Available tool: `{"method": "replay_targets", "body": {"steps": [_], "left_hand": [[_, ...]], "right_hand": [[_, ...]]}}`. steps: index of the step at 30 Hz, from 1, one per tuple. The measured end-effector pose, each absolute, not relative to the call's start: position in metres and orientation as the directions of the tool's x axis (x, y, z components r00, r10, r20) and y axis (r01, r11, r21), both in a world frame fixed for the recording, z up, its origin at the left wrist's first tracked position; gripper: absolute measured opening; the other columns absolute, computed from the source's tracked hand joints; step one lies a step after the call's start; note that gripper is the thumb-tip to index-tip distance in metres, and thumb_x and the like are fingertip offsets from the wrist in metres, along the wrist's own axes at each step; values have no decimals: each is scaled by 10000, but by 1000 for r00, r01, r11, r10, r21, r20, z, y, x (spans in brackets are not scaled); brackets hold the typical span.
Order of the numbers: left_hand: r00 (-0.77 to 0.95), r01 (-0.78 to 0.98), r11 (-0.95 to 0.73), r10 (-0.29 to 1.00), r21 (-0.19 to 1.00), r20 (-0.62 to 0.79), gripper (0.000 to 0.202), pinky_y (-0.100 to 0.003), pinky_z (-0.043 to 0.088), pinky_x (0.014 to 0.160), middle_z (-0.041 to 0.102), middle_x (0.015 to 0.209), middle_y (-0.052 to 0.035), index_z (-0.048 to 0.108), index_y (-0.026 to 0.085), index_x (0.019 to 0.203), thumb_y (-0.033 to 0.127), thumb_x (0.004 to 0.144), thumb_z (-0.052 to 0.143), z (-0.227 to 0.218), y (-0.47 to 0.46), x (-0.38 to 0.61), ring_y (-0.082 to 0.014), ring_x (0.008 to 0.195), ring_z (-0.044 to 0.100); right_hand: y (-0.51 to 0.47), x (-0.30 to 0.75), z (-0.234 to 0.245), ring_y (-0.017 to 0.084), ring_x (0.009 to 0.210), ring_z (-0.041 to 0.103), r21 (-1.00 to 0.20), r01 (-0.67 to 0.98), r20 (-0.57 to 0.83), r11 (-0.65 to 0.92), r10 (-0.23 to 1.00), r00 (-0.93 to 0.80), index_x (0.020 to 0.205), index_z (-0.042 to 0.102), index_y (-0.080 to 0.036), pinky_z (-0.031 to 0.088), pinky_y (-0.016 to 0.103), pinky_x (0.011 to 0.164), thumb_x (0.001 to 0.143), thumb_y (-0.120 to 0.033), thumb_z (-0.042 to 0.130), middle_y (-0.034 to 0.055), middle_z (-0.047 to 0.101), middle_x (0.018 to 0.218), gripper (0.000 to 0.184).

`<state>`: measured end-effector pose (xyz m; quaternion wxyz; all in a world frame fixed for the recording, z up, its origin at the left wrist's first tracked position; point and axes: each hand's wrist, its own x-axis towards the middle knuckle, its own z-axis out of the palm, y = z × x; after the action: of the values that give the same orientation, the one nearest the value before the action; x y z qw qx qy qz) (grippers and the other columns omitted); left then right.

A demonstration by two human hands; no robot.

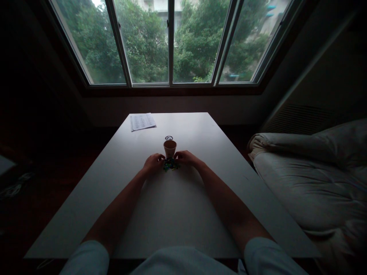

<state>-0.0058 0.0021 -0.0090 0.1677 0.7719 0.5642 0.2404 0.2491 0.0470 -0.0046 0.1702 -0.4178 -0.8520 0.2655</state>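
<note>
A small heap of dark, shiny pieces in green, blue and yellow (171, 164) lies on the white table, their exact kind too small to make out. Just behind it stands an upright brown paper cup (170, 149). My left hand (155, 162) rests at the heap's left edge, its fingers bent, with a gap between thumb and fingertips. From the other side, my right hand (185, 157) reaches to the heap's right edge beside the cup's base, fingers curved and slightly apart. Nothing can be made out in either hand. A thin dark ring-shaped item (169, 138) lies behind the cup.
Printed paper sheets (142, 122) lie at the far left corner of the white table (177, 214). To the right is a bed or couch with pale, rumpled covers (301, 179). A wide window (172, 46) is beyond the far edge.
</note>
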Motion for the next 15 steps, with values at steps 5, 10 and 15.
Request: {"method": "replay_targets", "body": {"steps": [5,10,15], "left_hand": [[332,790,-372,928,488,170,257,-244,438,687,693,943,-45,744,251,1069,312,860,609,-7,-2,-5,-154,780,610],[380,787,-407,912,463,155,298,-236,441,692,672,947,-32,722,261,1119,306,849,605,-6,-6,-5,-146,786,607],[389,795,-421,906,437,165,306,-244,440,693,657,941,-33,713,268,1133,345,858,601,-3,-10,-4,-152,792,607]], "right_hand": [[39,242,5,129,673,582,-464,660,72,590,768,-636,1074,727,-233,345,217,606,817,-375,690,15,705,827,295],[32,235,9,152,713,607,-360,724,32,589,783,-621,1186,685,-258,340,224,610,809,-422,707,28,722,880,412],[31,231,7,165,741,625,-321,720,55,615,771,-634,1106,711,-245,348,230,624,833,-367,674,41,732,893,301]]}}
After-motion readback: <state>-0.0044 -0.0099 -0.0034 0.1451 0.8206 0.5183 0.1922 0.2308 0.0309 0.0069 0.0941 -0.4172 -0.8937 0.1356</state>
